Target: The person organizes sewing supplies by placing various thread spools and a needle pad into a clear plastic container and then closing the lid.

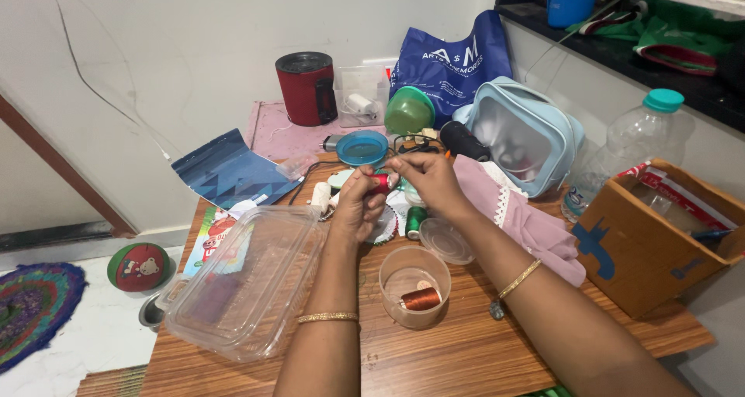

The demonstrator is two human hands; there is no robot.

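My left hand (356, 204) and my right hand (428, 181) meet above the wooden table (466, 350), both gripping a small red thread spool (381, 182) between their fingertips. Just below them stands a green thread spool (416, 220) next to a round clear lid (445, 239). Nearer to me sits a round clear cup (414, 277) holding a copper-brown thread spool (420, 298). Each wrist wears a gold bangle.
An open clear plastic clamshell box (247, 280) lies at the left. Pink cloth (528, 218), a light blue pouch (521, 133), a plastic bottle (632, 145) and a cardboard box (660, 238) fill the right. Behind are a blue lid (362, 147), green cup (409, 111), red canister (306, 88) and blue bag (454, 63).
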